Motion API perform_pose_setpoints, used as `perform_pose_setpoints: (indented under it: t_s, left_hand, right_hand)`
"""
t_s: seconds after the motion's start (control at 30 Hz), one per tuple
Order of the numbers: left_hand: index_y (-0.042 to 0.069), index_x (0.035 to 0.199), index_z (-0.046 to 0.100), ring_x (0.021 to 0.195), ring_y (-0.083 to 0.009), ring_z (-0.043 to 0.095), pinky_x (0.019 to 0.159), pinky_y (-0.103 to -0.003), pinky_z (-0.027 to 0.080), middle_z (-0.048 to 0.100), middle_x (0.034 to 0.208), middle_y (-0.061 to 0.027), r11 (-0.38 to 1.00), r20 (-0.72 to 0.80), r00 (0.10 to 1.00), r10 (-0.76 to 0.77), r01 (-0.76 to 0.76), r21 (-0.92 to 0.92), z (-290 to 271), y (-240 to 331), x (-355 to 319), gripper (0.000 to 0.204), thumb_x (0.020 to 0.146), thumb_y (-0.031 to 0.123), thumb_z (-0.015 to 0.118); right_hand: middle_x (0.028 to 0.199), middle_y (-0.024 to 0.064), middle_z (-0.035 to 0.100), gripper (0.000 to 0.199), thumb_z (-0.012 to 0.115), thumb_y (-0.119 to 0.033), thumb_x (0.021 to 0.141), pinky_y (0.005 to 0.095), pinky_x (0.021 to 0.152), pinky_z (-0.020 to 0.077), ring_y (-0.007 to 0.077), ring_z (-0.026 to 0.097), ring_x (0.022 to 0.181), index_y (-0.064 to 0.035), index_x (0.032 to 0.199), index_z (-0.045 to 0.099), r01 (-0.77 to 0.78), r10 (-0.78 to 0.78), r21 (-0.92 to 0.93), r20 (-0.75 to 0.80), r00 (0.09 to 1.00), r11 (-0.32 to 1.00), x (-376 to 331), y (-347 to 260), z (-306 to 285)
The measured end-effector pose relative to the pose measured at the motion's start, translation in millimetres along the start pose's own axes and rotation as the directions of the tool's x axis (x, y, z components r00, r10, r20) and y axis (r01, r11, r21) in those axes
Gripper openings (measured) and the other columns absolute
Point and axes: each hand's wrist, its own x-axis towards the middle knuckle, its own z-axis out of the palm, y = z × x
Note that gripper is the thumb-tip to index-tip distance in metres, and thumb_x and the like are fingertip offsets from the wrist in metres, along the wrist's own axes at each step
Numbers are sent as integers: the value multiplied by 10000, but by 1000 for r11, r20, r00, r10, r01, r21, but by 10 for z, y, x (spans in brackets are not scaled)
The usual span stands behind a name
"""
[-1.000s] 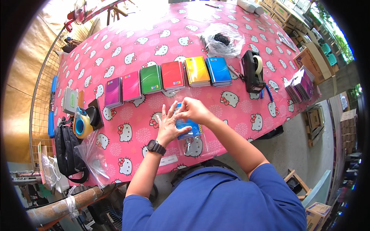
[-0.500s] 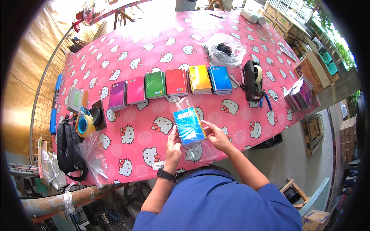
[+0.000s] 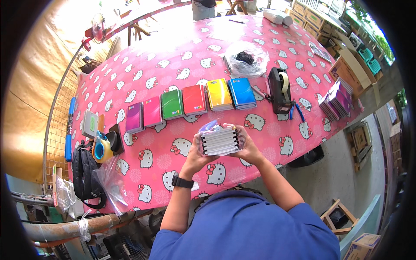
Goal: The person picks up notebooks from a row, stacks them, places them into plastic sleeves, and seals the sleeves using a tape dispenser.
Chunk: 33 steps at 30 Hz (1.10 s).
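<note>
A stack of small spiral notebooks [image 3: 220, 142] is held up over the table's near side, its white page edges and black coils facing me. Clear plastic shows around its top. My left hand [image 3: 198, 155] grips the stack's left end, and my right hand [image 3: 248, 148] closes on the right end. Just beyond stands a row of notebook piles: purple [image 3: 134, 117], pink [image 3: 152, 111], green [image 3: 172, 104], red [image 3: 194, 99], yellow [image 3: 219, 94] and blue [image 3: 242, 92]. The covers of the held stack are mostly hidden.
A black tape dispenser [image 3: 277, 93] and blue-handled pliers [image 3: 297, 111] lie right of the row. Purple notebooks [image 3: 337, 103] sit at the right edge. Behind is a plastic bag with something black [image 3: 245, 58]. A black backpack [image 3: 86, 175] and tape rolls [image 3: 102, 149] are at left.
Both hands have lifted the notebook stack off the table and tipped it, so its page edges now show instead of the blue cover. The view has shifted slightly.
</note>
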Motion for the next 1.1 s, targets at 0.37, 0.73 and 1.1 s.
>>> perform_pose_setpoints:
  t_s: [0.37, 0.73, 1.1]
  left_hand:
    - [42, 1363, 197, 1220, -238, 400, 1035, -384, 332, 405, 1282, -123, 995, -40, 999, -35, 39, 89, 169, -349, -92, 997, 569, 67, 800]
    - [69, 1269, 464, 1312, -356, 282, 1064, -471, 269, 429, 1336, -124, 598, -29, 909, 415, -249, 762, 169, 35, -539, 643, 664, 89, 678]
    - [120, 1303, 463, 1362, -365, 177, 1092, -509, 141, 347, 1427, -84, 401, 231, 946, 229, -308, 863, 123, 317, -352, 663, 676, 144, 675]
  right_hand:
    - [1335, 117, 360, 790, 699, -137, 645, 341, 1068, 247, 230, 344, 1260, -55, 1328, 310, -116, 115, -131, -17, 993, 985, -180, 276, -5]
    - [1217, 13, 579, 602, 477, 42, 543, 378, 1046, 281, 270, 378, 1211, -103, 1104, 642, 210, -88, -511, 253, 963, 834, -203, -229, -288]
    - [1435, -29, 365, 742, 547, 45, 519, 512, 1058, 201, 332, 238, 1339, -306, 1170, 609, 382, -55, -583, 500, 864, 717, -70, -206, -347]
